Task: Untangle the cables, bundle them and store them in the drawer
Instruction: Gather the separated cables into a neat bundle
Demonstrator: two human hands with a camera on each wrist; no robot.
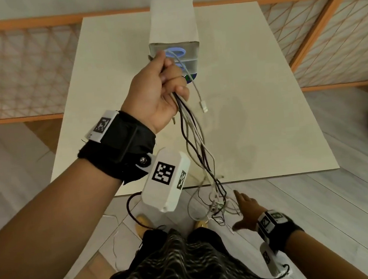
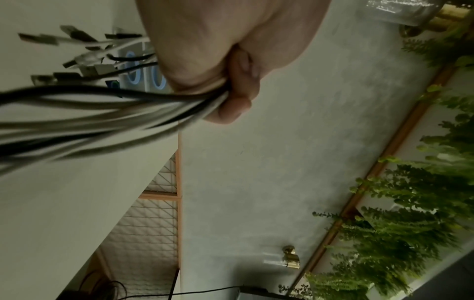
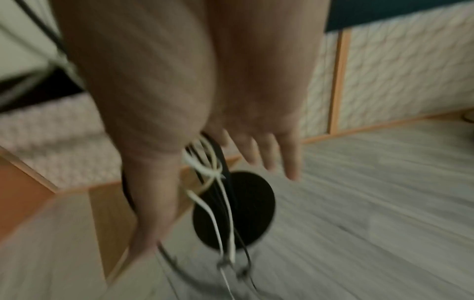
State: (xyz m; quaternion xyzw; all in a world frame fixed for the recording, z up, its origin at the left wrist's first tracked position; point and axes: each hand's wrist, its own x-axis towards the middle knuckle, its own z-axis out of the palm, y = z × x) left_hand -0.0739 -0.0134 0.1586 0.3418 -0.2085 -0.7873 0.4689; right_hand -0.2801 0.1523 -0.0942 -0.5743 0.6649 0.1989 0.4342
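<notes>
White, grey and black cables [image 1: 198,142] hang in one loose bunch from the left hand [image 1: 159,89], which is raised above the middle of the table [image 1: 255,108] with its fingers curled tight round them. In the left wrist view the plug ends [image 2: 77,58] fan out past the fist, while the long strands [image 2: 89,121] trail away on the other side. One pale cable end [image 1: 203,108] dangles free just right of the fist.

From the fist the bunch drops toward the near edge of the table and ends in a tangle [image 1: 218,206] below it, over the pale floor [image 1: 323,203]. The right hand [image 1: 247,210] is low, just right of that tangle, with fingers spread and straight; whether they touch any strand is hard to say, since the right wrist view is blurred, though white and dark loops [image 3: 212,182] hang between the thumb and the fingers [image 3: 277,154].

Beyond the left hand, at the far middle of the table, stands a small white drawer unit [image 1: 173,25] with clear fronts and blue ring handles [image 1: 175,52].
</notes>
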